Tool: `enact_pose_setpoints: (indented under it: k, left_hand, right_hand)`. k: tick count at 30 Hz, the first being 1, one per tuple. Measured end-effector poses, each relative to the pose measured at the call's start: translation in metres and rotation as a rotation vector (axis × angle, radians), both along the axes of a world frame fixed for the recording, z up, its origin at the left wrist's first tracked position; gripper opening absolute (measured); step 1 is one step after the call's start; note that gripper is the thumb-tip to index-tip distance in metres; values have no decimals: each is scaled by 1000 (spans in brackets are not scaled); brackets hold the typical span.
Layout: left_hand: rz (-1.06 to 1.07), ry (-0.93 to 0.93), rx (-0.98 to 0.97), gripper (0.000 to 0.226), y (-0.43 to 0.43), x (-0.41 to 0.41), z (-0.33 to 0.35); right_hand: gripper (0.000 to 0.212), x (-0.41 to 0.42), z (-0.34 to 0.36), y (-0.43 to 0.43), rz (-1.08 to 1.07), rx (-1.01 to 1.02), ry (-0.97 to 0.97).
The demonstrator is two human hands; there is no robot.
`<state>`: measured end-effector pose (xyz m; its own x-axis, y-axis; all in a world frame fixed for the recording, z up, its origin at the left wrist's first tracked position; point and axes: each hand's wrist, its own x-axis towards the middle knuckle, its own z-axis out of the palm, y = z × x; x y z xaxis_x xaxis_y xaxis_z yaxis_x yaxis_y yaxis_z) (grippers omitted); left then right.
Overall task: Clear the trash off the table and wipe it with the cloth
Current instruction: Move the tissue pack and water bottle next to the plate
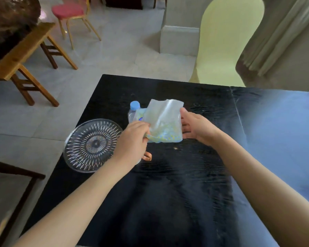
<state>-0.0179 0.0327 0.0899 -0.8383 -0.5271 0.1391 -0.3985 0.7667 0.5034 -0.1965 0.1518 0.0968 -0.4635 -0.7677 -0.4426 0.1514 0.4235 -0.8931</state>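
Observation:
A clear plastic bag (163,120) with small yellow and blue bits in its lower part is held up over the black table (168,193). My left hand (134,139) pinches its lower left corner. My right hand (194,125) grips its right edge. Behind the bag stands a clear plastic bottle (132,114) with a light blue cap, partly hidden by the bag. A small orange-brown object (147,155) peeks out beside my left wrist. A tiny crumb (175,148) lies on the table below the bag.
A patterned glass plate (91,145) sits at the table's left edge, overhanging slightly. A pale yellow covered chair (227,41) stands behind the table. Wooden benches (23,56) and a pink chair (70,11) stand on the tiled floor to the left.

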Motion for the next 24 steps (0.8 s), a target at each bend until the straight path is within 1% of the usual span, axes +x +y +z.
enact_pose_setpoints:
  k: [1, 2, 4, 6, 8, 9, 10, 11, 13, 14, 16, 17, 19, 20, 21, 23, 24]
  left_hand:
    - [-16, 5, 18, 10, 6, -9, -1]
    - [-30, 32, 40, 13, 12, -17, -3]
    - [-26, 134, 89, 29, 23, -30, -5]
    - [44, 193, 180, 52, 33, -40, -12]
    - [143, 160, 362, 69, 41, -48, -24]
    - [180, 131, 462, 74, 45, -52, -31]
    - [210, 97, 545, 72, 49, -56, -37]
    - [237, 53, 603, 64, 53, -59, -44]
    - [305, -50, 663, 45, 61, -65, -56]
    - [335, -89, 679, 40, 63, -68, -63]
    - [351, -101, 701, 38, 66, -75, -81]
    - [351, -96, 706, 39, 66, -78, -90]
    - [364, -88, 703, 38, 65, -82, -106]
    - [374, -94, 701, 38, 64, -83, -114]
    - [381, -107, 695, 39, 64, -83, -121]
    - [387, -134, 682, 41, 62, -81, -137]
    - [383, -151, 679, 41, 62, -80, -142]
  right_hand:
    - [31, -2, 1, 9, 0, -5, 55]
    - [23, -6, 0, 16, -35, -12, 97]
    - [26, -13, -6, 29, -165, -15, 107]
    - [31, -19, -17, 39, -278, -11, 74]
    - [30, -24, -31, 47, -342, 10, 60]
    - [27, -25, -41, 50, -364, 33, 65]
    - [25, -25, -50, 52, -383, 58, 73]
    - [23, -23, -59, 53, -399, 89, 85]
    - [17, -17, -78, 54, -440, 180, 129]
    - [18, -13, -85, 52, -463, 238, 159]
    - [33, -9, -103, 45, -497, 318, 226]
    - [34, -9, -111, 42, -519, 334, 246]
    - [19, -5, -119, 38, -533, 362, 272]
    - [16, -5, -124, 37, -535, 378, 283]
    - [22, -5, -130, 36, -526, 397, 302]
    - [23, -6, -142, 34, -455, 421, 364]
    - [29, -6, -148, 34, -416, 456, 376]
